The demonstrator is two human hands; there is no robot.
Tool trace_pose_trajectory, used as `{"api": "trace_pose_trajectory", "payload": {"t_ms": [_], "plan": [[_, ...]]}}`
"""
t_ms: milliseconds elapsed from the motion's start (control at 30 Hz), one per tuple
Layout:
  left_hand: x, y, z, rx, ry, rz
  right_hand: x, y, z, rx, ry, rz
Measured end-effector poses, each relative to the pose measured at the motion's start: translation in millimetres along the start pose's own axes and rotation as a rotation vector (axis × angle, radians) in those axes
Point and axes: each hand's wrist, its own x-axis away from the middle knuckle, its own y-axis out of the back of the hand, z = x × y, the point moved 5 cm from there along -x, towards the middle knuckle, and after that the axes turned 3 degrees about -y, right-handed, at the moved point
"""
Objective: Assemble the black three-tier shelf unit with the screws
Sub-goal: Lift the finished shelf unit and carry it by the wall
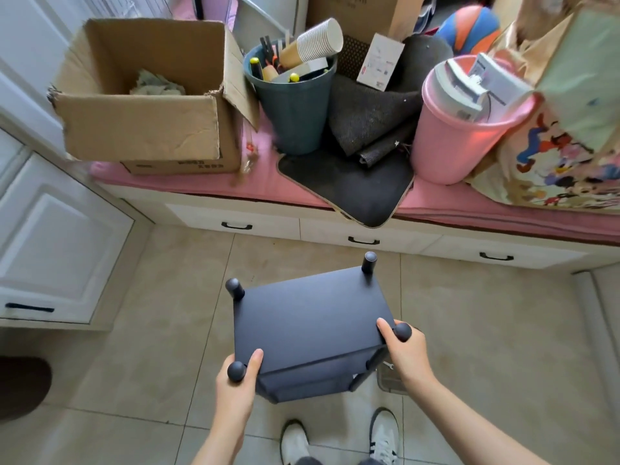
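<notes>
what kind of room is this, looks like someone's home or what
Most likely a room in a home, used partly for storage. A built-in window-seat bench with drawers and a pink cushion runs along the wall, piled with a cardboard box, a pink bucket and a cartoon-print bag over a tiled floor.

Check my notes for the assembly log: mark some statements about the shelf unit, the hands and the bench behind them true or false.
1. Both hands grip the black shelf unit at its near corners. True: left hand, right hand.
2. Four round-topped posts stick up from the top panel's corners. True.
3. The pink bucket stands on the floor. False: it sits on the pink-cushioned bench.
4. The cardboard box is taped closed. False: its flaps are open.
</notes>
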Motion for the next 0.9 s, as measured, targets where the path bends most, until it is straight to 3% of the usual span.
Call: {"api": "trace_pose_trajectory", "payload": {"t_ms": [467, 900], "plan": [[135, 48, -129, -0.019, -0.332, 0.060, 177, 89, 62, -0.225, 0.103, -0.319], [237, -53, -184, -0.102, -0.505, 0.209, 262, 231, 47, -0.429, 0.155, -0.568]]}}
